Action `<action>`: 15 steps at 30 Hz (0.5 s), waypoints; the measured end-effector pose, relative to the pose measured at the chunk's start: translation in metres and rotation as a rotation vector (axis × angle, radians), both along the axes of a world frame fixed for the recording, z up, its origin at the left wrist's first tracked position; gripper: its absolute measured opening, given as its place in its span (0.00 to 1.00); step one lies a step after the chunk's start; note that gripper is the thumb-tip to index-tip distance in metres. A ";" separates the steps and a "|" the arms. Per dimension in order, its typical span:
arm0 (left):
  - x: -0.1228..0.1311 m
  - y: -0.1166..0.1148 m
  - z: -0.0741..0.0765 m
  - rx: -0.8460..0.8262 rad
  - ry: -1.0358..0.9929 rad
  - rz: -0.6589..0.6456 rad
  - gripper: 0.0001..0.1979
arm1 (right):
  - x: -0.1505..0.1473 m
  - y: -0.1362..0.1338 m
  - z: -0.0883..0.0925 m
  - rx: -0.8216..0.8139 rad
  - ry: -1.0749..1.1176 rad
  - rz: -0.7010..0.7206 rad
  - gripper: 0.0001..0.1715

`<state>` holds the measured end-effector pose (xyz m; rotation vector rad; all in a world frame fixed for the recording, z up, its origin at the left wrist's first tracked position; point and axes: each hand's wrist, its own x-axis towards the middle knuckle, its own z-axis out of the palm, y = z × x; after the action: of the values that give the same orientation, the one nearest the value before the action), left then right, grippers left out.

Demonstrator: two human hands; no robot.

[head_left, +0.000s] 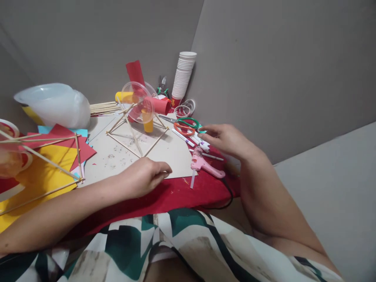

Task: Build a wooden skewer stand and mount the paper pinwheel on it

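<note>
My left hand [143, 177] is over the near edge of the white board [100, 156], fingers curled together and nothing visible in them. Right in front of it stands a stick frame [136, 145] with clear plastic lids [138, 102] and a small orange cup [147, 121]. My right hand [226, 139] is at the board's right side, fingers reaching left with a gap below them. Near its fingertips lie green-handled and orange-handled scissors [184, 127] and several white sticks [199, 141]; I cannot tell whether it touches them. Below it rests a pink glue gun [205, 163] with a glue stick in it.
A stack of white paper cups [185, 72] leans by the wall beside pliers [163, 86]. Red paper rolls [158, 105] stand behind the frame. On the left are a translucent plastic jug [58, 105], coloured paper [49, 160] and a second stick frame [55, 162]. A black cord [230, 196] hangs near the edge.
</note>
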<state>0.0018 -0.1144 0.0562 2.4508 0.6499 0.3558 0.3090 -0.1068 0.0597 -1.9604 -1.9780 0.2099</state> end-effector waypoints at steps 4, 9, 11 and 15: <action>0.008 0.000 -0.021 0.102 0.182 -0.020 0.15 | -0.008 0.009 -0.002 0.026 -0.009 -0.008 0.19; 0.019 0.003 -0.030 0.213 0.271 -0.046 0.18 | -0.025 0.033 -0.007 -0.157 -0.197 -0.026 0.16; 0.024 0.006 -0.034 0.229 0.250 -0.078 0.18 | -0.031 0.047 -0.011 -0.278 -0.275 -0.031 0.14; 0.031 0.010 -0.044 0.202 0.170 -0.117 0.16 | -0.035 0.075 -0.024 -0.343 -0.306 -0.010 0.10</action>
<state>0.0330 -0.1039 0.0117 2.7203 0.5604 0.1746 0.2740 -0.0322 0.0357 -2.3345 -2.2430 0.2765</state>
